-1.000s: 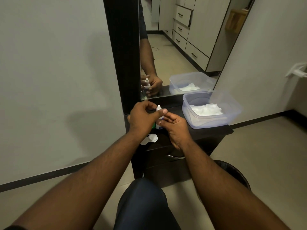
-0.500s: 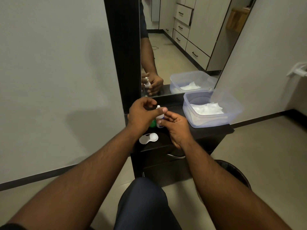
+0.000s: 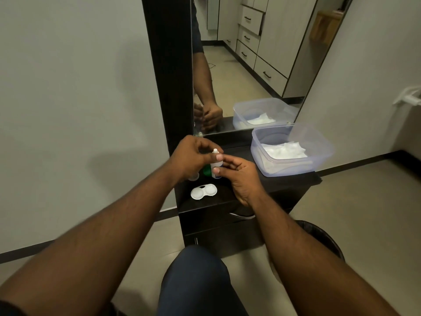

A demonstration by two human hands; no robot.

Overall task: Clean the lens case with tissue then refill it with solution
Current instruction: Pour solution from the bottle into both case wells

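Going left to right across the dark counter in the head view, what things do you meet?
Small clear cap → open white lens case → green cap → solution bottle, gripped by both hands → clear plastic tub holding white tissues.

grey walls (image 3: 68, 87), tall mirror (image 3: 250, 65), dark cabinet (image 3: 227, 231), beige floor (image 3: 364, 213).

Both forearms are showing bare, with no watch or rings visible. The left hand (image 3: 191, 156) and right hand (image 3: 242, 179) are ungloved. Dark blue trousers (image 3: 196, 283) are covering the raised knee.
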